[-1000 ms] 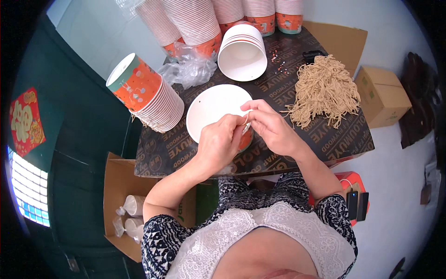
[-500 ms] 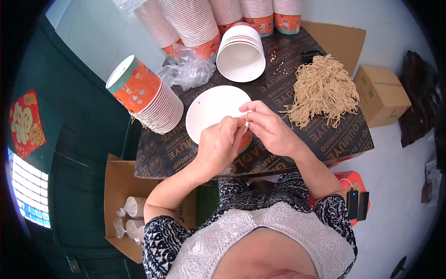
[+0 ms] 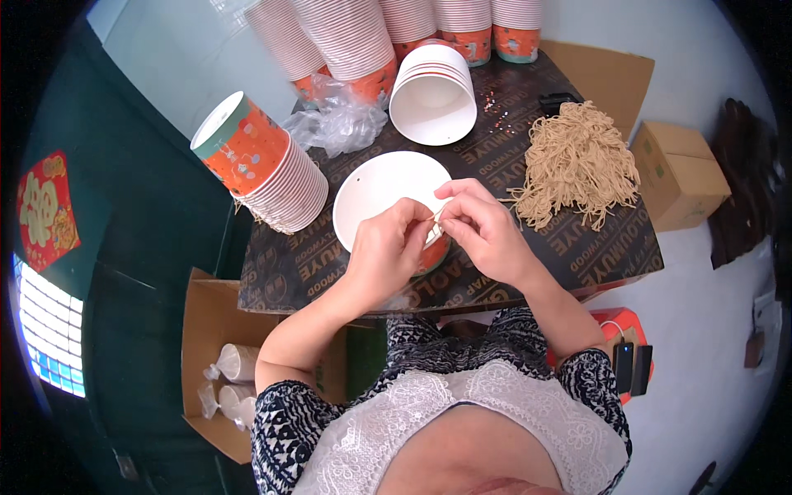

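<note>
A white-lined paper bucket [image 3: 375, 186] with an orange outside sits before me on the dark table, a small hole in its wall. At its near right rim, my left hand [image 3: 384, 252] pinches a thin beige cord [image 3: 437, 221] between thumb and forefinger. My right hand [image 3: 488, 235] pinches the same cord just beside it, both sets of fingertips almost touching. Part of the cord is hidden by the fingers. To the right lies a loose heap of beige cords [image 3: 577, 165]. A stack of orange and green paper buckets [image 3: 272, 161], with cords hanging at its rim, leans at the left.
Nested white buckets [image 3: 432, 99] lie behind the bucket, near a crumpled clear bag [image 3: 342, 124]. Tall bucket stacks [image 3: 351, 49] line the back. A black object [image 3: 557, 102] and small coloured bits lie near the cords. Cardboard boxes [image 3: 681, 177] stand beside the table.
The fingertips of both hands have shifted slightly at the rim, with the cord still between them. The view has moved a little; the buckets and cord heap stay put.
</note>
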`<state>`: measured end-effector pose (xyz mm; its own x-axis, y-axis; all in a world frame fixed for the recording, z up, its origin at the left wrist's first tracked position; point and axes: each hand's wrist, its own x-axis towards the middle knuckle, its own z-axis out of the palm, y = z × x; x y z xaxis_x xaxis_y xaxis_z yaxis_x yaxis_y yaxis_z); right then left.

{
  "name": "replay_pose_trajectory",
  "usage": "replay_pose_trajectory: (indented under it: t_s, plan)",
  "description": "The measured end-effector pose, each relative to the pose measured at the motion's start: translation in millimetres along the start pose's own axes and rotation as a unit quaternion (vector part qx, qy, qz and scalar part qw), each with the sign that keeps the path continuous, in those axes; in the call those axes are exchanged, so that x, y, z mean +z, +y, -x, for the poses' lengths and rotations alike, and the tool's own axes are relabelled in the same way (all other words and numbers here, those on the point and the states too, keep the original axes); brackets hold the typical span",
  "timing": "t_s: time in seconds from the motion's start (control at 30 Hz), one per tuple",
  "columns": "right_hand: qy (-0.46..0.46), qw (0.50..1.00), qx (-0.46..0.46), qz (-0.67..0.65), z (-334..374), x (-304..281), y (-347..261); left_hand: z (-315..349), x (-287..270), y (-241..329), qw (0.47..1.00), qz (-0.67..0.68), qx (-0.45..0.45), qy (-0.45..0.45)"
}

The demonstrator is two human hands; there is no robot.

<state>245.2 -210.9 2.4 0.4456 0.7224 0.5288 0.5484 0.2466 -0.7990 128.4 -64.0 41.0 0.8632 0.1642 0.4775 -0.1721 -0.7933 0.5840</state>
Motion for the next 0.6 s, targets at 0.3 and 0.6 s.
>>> replay_pose_trajectory:
  t_s: [0.3,0.6]
  plan:
    - [0.123,0.968,-0.151,0.16,9.7,14.4,-4.1,-7.9,-8.0,5.4,0.995,0.032,-0.08,-0.04]
    - [0.104,0.961,-0.189,0.172,14.4,13.5,-0.1,-11.1,-6.0,-1.6,0.994,0.02,-0.094,-0.046]
